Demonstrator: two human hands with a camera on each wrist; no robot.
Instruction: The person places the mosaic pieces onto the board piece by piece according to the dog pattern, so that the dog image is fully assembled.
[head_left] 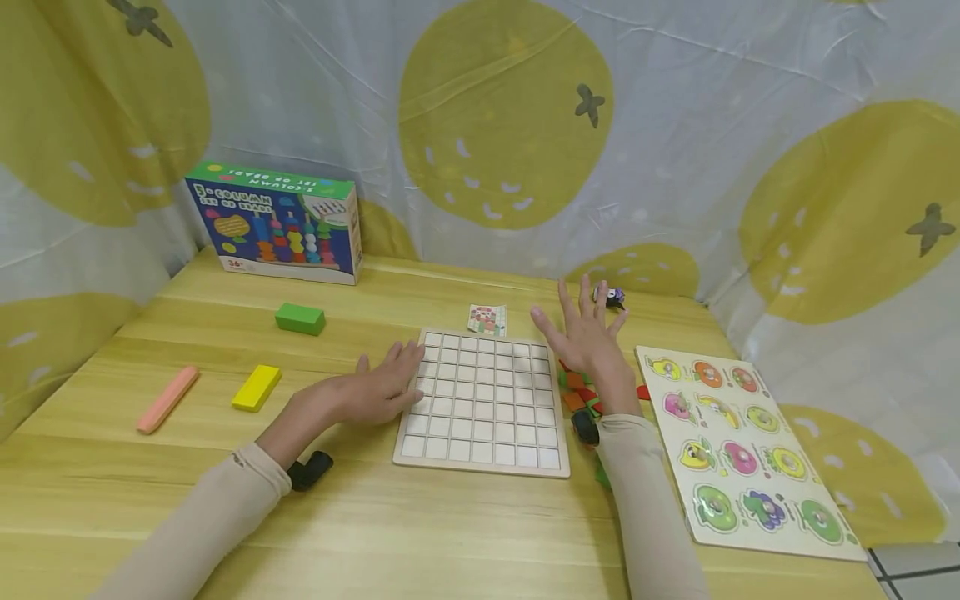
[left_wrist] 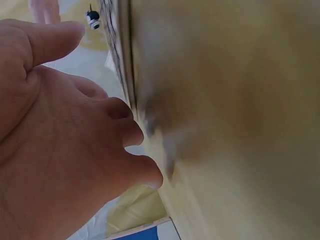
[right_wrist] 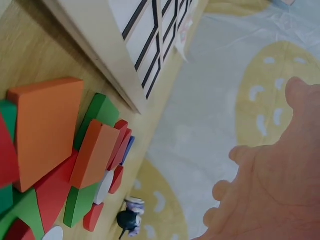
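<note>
**Inspector A:** What is obscured or cut off?

**Inspector B:** The pile of coloured wooden pieces (head_left: 579, 392) is largely hidden in the head view behind the right hand (head_left: 587, 340) and its sleeve; only orange, red and green edges are seen between the grid board (head_left: 483, 404) and the fruit puzzle board (head_left: 738, 450). In the right wrist view the pieces are shown plainly — orange, green, red, one white — but cut off at the left edge. The left wrist view is badly blurred; the board is made out only as a pale edge against the table (head_left: 390, 533). The small dark figure (head_left: 611, 295) at the far edge is too small to be identified. The print on the small card (head_left: 487, 319) beyond the board cannot be read.

**Inspector A:** And the hands?

**Inspector B:** The left hand (head_left: 378, 387) is laid flat on the table, fingers extended, its fingertips touching the left edge of the grid board. Nothing is grasped. The right hand is raised above the board's far right corner, fingers spread wide and straight, palm down — nothing is held, and no contact with the pieces is seen.

**Inspector A:** Position of the board?

**Inspector B:** It is lying flat at the table's centre, its cells unfilled. To the left, well apart, a green block (head_left: 300, 318), a yellow block (head_left: 257, 387) and a pink block (head_left: 167, 399) are noted; a toy box (head_left: 276, 222) is standing at the far left.
</note>
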